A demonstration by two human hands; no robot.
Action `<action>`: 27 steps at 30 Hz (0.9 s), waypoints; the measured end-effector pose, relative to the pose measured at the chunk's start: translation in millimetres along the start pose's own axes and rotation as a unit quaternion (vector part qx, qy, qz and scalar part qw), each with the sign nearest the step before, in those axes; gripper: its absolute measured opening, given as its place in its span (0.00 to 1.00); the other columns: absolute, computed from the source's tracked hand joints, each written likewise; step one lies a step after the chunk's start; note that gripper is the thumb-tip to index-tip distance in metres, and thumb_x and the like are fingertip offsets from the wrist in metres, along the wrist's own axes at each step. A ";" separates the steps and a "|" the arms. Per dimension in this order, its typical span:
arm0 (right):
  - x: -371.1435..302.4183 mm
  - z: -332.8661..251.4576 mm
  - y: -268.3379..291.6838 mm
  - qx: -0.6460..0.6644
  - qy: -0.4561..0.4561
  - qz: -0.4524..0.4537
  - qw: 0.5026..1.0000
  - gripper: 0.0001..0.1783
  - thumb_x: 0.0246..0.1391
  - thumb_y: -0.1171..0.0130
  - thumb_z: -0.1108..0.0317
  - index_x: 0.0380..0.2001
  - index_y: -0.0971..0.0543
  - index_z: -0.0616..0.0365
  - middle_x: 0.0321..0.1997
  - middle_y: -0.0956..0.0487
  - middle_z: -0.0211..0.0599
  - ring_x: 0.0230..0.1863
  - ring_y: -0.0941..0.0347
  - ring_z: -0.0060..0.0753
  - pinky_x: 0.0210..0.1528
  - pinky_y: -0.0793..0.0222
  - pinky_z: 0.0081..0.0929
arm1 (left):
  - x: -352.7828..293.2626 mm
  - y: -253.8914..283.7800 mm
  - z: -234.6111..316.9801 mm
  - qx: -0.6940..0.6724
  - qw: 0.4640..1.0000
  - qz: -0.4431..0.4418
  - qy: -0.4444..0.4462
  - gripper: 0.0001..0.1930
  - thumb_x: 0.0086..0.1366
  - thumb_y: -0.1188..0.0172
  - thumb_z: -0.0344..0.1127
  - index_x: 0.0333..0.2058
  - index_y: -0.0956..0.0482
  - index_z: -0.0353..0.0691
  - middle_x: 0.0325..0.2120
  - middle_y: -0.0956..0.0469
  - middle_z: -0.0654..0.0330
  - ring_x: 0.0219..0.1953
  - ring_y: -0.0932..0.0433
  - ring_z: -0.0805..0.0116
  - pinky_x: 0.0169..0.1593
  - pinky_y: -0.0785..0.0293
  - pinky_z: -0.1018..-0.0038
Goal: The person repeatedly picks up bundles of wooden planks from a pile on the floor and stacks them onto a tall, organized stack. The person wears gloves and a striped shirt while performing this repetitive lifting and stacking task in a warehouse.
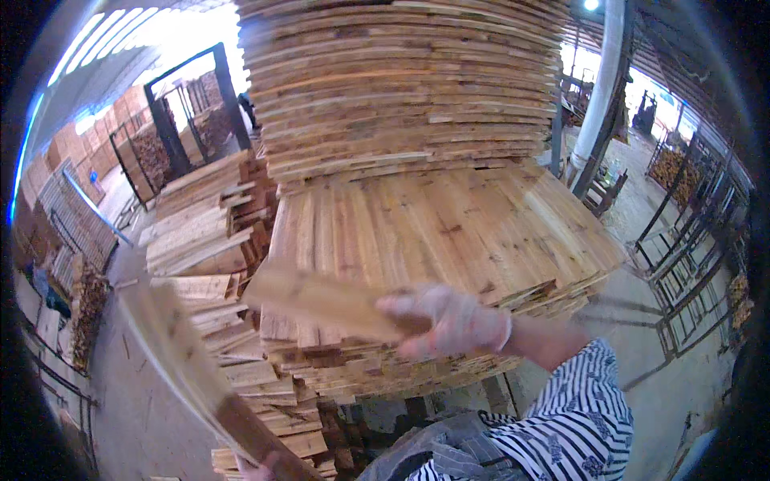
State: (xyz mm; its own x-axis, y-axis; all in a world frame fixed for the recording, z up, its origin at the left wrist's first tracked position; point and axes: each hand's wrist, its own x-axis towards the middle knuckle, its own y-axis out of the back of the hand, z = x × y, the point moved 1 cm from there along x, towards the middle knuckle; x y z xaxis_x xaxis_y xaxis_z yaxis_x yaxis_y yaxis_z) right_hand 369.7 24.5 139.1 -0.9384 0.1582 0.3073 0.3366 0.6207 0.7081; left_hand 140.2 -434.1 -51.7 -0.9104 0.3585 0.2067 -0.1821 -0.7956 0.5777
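A gloved right hand [459, 322] is clasping a board [321, 303] pointing leftward. The left hand [258, 468] is gripping a plank [183, 349] slanting up-left from it.

Built up as a low wood stack [377, 377], carries a flat top layer of knotty boards [425, 232] laid closely side by side.

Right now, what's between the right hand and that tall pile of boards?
In the head view, a flat layer of side-by-side boards lies between the right hand and the tall pile.
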 end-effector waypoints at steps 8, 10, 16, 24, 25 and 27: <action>-101.2 119.1 176.5 -0.180 -0.224 0.082 0.954 0.41 0.48 0.28 0.49 0.64 0.27 0.52 0.63 0.26 0.48 0.65 0.30 0.50 0.66 0.34 0.38 | 122.0 -89.2 327.7 0.227 0.878 -0.260 -0.331 0.40 0.51 0.30 0.29 0.64 0.34 0.39 0.57 0.27 0.43 0.60 0.28 0.45 0.64 0.32 0.57; -125.7 138.7 201.9 -0.195 -0.251 0.054 0.946 0.40 0.49 0.30 0.49 0.65 0.27 0.52 0.64 0.27 0.49 0.65 0.31 0.51 0.67 0.35 0.40 | 134.1 -129.5 347.7 0.278 0.807 -0.243 -0.461 0.38 0.52 0.28 0.37 0.62 0.32 0.39 0.54 0.26 0.46 0.58 0.27 0.44 0.63 0.32 0.54; -185.9 206.4 202.7 -0.410 -0.297 -0.018 0.862 0.38 0.55 0.38 0.45 0.67 0.31 0.44 0.63 0.27 0.45 0.60 0.30 0.58 0.65 0.34 0.49 | 157.0 -242.4 339.3 0.394 0.731 -0.347 -0.435 0.52 0.53 0.31 0.67 0.68 0.41 0.42 0.62 0.32 0.46 0.64 0.31 0.45 0.68 0.37 0.54; -196.9 222.4 196.9 -0.419 -0.347 -0.021 0.839 0.38 0.54 0.37 0.49 0.67 0.31 0.47 0.66 0.32 0.53 0.64 0.35 0.62 0.65 0.37 0.52 | 197.2 -274.5 412.7 0.402 0.750 -0.398 -0.342 0.56 0.51 0.26 0.59 0.72 0.47 0.43 0.62 0.30 0.42 0.62 0.30 0.40 0.66 0.33 0.53; -195.8 226.2 193.8 -0.412 -0.337 -0.011 0.847 0.37 0.53 0.37 0.50 0.65 0.30 0.48 0.65 0.31 0.53 0.63 0.34 0.62 0.65 0.37 0.53 | 216.8 -279.9 424.3 0.389 0.767 -0.362 -0.359 0.56 0.52 0.26 0.57 0.72 0.48 0.43 0.64 0.32 0.42 0.65 0.33 0.39 0.67 0.35 0.51; -191.3 223.7 195.4 -0.401 -0.306 0.005 0.863 0.36 0.51 0.36 0.51 0.63 0.28 0.49 0.63 0.29 0.52 0.61 0.33 0.61 0.63 0.36 0.53 | 260.5 -292.8 436.7 0.361 0.803 -0.292 -0.373 0.55 0.53 0.28 0.54 0.73 0.50 0.44 0.68 0.38 0.43 0.69 0.39 0.37 0.70 0.40 0.47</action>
State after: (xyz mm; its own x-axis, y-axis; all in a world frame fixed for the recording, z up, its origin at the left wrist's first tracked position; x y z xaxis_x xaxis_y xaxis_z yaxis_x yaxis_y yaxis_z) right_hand 597.4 287.3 76.4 -0.7183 0.6889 0.0969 0.0611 -0.0762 0.9952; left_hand 118.7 105.5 177.9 -0.2229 0.9748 -0.0053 0.0122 0.0082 0.9999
